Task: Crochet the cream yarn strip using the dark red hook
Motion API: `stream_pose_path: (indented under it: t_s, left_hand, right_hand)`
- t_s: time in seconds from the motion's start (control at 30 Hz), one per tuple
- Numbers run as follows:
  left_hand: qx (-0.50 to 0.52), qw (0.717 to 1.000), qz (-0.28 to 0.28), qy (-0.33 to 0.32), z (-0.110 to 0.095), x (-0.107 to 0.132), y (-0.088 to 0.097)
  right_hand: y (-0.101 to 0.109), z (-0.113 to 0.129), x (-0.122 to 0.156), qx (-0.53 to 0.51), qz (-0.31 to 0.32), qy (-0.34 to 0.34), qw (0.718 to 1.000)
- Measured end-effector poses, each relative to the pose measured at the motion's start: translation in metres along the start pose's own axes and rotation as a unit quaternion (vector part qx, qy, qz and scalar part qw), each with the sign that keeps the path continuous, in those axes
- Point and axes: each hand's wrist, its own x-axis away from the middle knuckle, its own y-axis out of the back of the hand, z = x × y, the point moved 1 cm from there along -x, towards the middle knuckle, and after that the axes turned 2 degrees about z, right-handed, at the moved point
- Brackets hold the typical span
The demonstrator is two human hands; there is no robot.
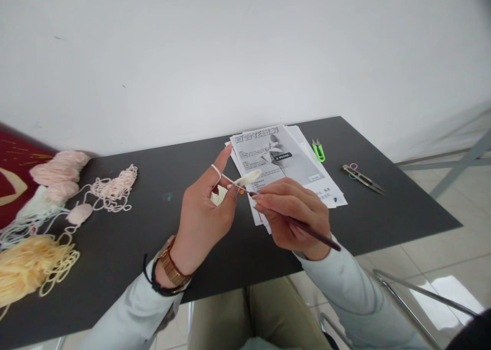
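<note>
My left hand (209, 206) pinches a small cream crochet piece (249, 178) between thumb and fingers. A strand of white yarn (217, 172) loops around its raised index finger. My right hand (293, 214) grips a crochet hook (310, 231) with a dark brown handle, held like a pen. The hook's thin tip meets the crochet piece near my left thumb; whether it sits inside a stitch I cannot tell. Under and behind both hands lie printed sheets (253, 150) with a flower picture. Part of a pale yellow thing (218, 196) shows behind my left hand.
On the dark table (153, 247), pink yarn (63, 171), a loose pink tangle (115, 189) and yellow yarn (30, 268) lie at the left, near a red bag (15, 176). Green-handled snips (318, 150) and metal thread snips (362, 178) rest at the right. A white wall (192, 58) stands behind.
</note>
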Motion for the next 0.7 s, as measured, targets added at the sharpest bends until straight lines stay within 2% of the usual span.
stream_pose_path:
  t_s: [0.17,0.27,0.37,0.47,0.53,0.6,0.7]
  left_hand:
    - [-0.07,0.995,-0.028,-0.065,-0.003,0.003,-0.003]
    - [-0.091,0.992,-0.033,-0.08,-0.001,0.002,-0.002]
    - [-0.036,0.999,-0.015,-0.033,0.003,-0.002,-0.001]
    - [0.072,0.996,0.029,0.04,0.008,-0.007,-0.001]
    - [0.153,0.983,0.055,0.088,0.011,-0.01,-0.003]
    - [0.214,0.966,0.07,0.126,0.013,-0.012,-0.004]
    - [0.192,0.973,0.073,0.109,0.015,-0.013,-0.005]
  right_hand:
    - [0.003,0.0,-0.008,-0.044,-0.036,-0.154,0.986]
    - [0.004,-0.003,-0.013,-0.079,-0.02,-0.168,0.982]
    - [0.01,-0.009,-0.02,-0.097,0.037,-0.11,0.989]
    - [0.017,-0.015,-0.025,-0.104,0.107,-0.076,0.986]
    - [0.02,-0.019,-0.028,-0.104,0.121,-0.091,0.983]
    - [0.019,-0.023,-0.028,-0.116,0.106,-0.131,0.979]
    - [0.014,-0.028,-0.023,-0.158,0.082,-0.194,0.965]
